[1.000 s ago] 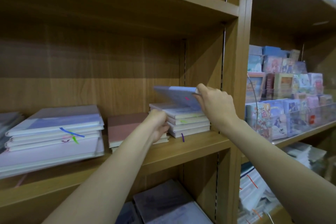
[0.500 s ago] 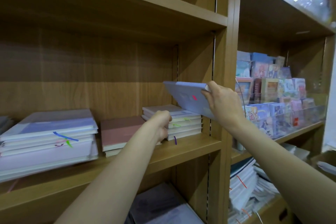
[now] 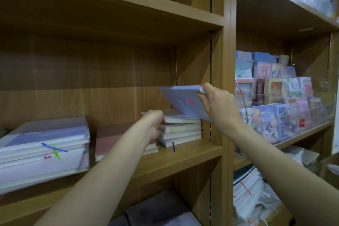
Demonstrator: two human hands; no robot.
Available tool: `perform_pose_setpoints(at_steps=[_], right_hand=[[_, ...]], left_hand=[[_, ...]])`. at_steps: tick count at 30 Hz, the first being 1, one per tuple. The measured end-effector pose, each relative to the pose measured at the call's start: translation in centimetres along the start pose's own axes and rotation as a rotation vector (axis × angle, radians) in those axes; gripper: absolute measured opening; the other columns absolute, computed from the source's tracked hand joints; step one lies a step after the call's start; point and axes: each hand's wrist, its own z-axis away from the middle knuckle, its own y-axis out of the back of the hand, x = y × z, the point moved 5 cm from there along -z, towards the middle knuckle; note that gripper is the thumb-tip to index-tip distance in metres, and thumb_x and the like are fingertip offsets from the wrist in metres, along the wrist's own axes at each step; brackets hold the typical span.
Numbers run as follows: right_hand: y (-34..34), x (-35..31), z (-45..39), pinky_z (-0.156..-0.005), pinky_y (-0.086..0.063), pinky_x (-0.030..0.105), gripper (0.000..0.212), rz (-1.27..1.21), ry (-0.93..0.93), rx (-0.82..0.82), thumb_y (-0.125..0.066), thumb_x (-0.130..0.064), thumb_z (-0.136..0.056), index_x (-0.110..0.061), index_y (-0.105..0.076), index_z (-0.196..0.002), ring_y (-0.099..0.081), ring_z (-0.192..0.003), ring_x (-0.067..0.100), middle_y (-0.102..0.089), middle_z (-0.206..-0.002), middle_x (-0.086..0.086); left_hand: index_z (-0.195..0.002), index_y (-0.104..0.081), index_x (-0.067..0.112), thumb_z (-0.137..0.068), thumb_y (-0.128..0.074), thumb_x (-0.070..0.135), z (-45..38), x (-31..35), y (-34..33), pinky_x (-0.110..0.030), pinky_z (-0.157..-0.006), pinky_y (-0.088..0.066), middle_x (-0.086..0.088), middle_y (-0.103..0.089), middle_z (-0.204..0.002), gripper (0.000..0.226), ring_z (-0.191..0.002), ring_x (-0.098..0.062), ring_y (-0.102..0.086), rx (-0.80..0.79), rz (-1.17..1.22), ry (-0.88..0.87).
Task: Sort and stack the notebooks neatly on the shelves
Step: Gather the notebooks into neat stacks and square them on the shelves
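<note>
A lavender notebook (image 3: 185,102) is pinched at its right edge by the right hand (image 3: 218,105) and held tilted just above the small stack (image 3: 180,127), its long axis sloping down toward that hand. The stack's left side is gripped by the curled left hand (image 3: 153,124).

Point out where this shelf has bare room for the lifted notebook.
Bare board shows along the front edge before the small stack, and behind the pink notebook toward the back panel. Crowded: the large left pile and the left hand at the small stack.
</note>
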Motion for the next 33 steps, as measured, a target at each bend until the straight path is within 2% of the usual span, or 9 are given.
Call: perform_pose_setpoints(at_steps=[3, 6, 9, 14, 19, 23, 26, 29, 33], right_hand=[[-0.1, 0.1, 0.3, -0.051, -0.031, 0.029, 0.018, -0.004, 0.001, -0.004, -0.05, -0.023, -0.096, -0.006, -0.054, -0.092, -0.045, -0.056, 0.021, -0.045, -0.069, -0.001], [-0.1, 0.1, 0.3, -0.047, -0.028, 0.025, 0.017, -0.002, 0.007, 0.008, -0.051, -0.022, -0.096, -0.006, -0.055, -0.092, -0.045, -0.055, 0.02, -0.045, -0.068, -0.002], [-0.1, 0.1, 0.4, -0.043, -0.021, 0.021, 0.016, -0.009, 0.023, 0.013, -0.052, -0.021, -0.095, -0.006, -0.056, -0.093, -0.044, -0.054, 0.017, -0.045, -0.069, -0.004], [-0.5, -0.2, 0.6, -0.043, -0.016, 0.016, 0.014, -0.013, 0.022, 0.045, -0.056, -0.019, -0.093, -0.006, -0.057, -0.092, -0.041, -0.051, 0.014, -0.044, -0.066, -0.005], [-1.1, -1.0, 0.8, -0.045, -0.018, 0.018, 0.014, -0.021, 0.06, -0.003, -0.053, -0.02, -0.095, -0.007, -0.057, -0.097, -0.044, -0.054, 0.015, -0.047, -0.069, -0.003], [-1.0, -1.2, 1.0, -0.045, -0.008, 0.012, 0.01, 0.001, 0.108, 0.004, -0.066, -0.012, -0.085, -0.007, -0.058, -0.09, -0.038, -0.048, 0.01, -0.048, -0.062, -0.004], [-1.0, -1.4, 1.2, -0.047, -0.007, 0.011, 0.01, -0.007, 0.119, 0.007, -0.067, -0.012, -0.085, -0.007, -0.059, -0.089, -0.037, -0.049, 0.009, -0.052, -0.061, -0.001], [-1.3, -1.7, 1.6, -0.044, -0.013, 0.014, 0.012, 0.007, 0.16, -0.031, -0.061, -0.02, -0.089, -0.009, -0.058, -0.095, -0.043, -0.053, 0.012, -0.059, -0.07, 0.002], [-2.5, -1.3, 1.9, -0.049, -0.03, 0.026, 0.025, -0.041, 0.037, -0.106, -0.043, -0.032, -0.098, -0.013, -0.054, -0.109, -0.054, -0.067, 0.018, -0.058, -0.083, -0.001]], left_hand=[[-0.094, -0.045, -0.005, -0.089, -0.029, -0.01, 0.0, -0.1, 0.7, -0.033, -0.046, -0.042, -0.016, -0.043, -0.074, 0.017, -0.056, -0.024, -0.043, -0.033, -0.063, 0.034], [-0.08, -0.042, -0.002, -0.089, -0.027, -0.01, 0.2, 0.1, 0.6, -0.03, -0.049, -0.04, -0.016, -0.041, -0.074, 0.019, -0.057, -0.022, -0.04, -0.038, 0.006, 0.021], [-0.078, -0.039, 0.003, -0.09, -0.027, -0.006, 0.0, 0.1, 0.0, -0.03, -0.054, -0.033, -0.011, -0.037, -0.071, 0.019, -0.058, -0.019, -0.032, -0.001, 0.093, 0.02], [-0.085, -0.04, 0.001, -0.092, -0.029, -0.002, -0.3, 0.4, 0.4, -0.041, -0.073, -0.043, -0.015, -0.039, -0.077, 0.013, -0.065, -0.022, -0.038, -0.021, 0.232, 0.091], [-0.075, -0.04, 0.004, -0.097, -0.038, 0.008, -0.6, 0.0, -0.6, -0.033, -0.064, -0.044, -0.011, -0.046, -0.049, 0.022, -0.041, -0.015, -0.039, -0.015, 0.359, 0.145], [-0.079, -0.05, 0.001, -0.095, -0.048, 0.013, 0.0, 0.3, -2.0, -0.035, -0.087, -0.049, -0.017, -0.058, -0.08, 0.02, -0.083, -0.027, -0.061, -0.114, 0.338, 0.167], [-0.093, -0.051, 0.0, -0.095, -0.045, 0.008, 0.2, 1.0, -2.2, -0.043, -0.085, -0.049, -0.02, -0.06, -0.091, 0.011, -0.105, -0.032, -0.06, -0.131, 0.375, 0.126], [-0.1, -0.05, -0.002, -0.094, -0.045, 0.003, 0.7, 2.2, -1.6, -0.045, -0.086, -0.048, -0.02, -0.059, -0.093, 0.009, -0.106, -0.031, -0.059, -0.123, 0.429, 0.061], [-0.081, -0.046, 0.0, -0.091, -0.046, 0.001, 2.5, 4.3, 2.0, -0.047, -0.094, -0.047, -0.02, -0.055, -0.081, 0.011, -0.098, -0.033, -0.059, -0.042, 0.413, -0.017]])
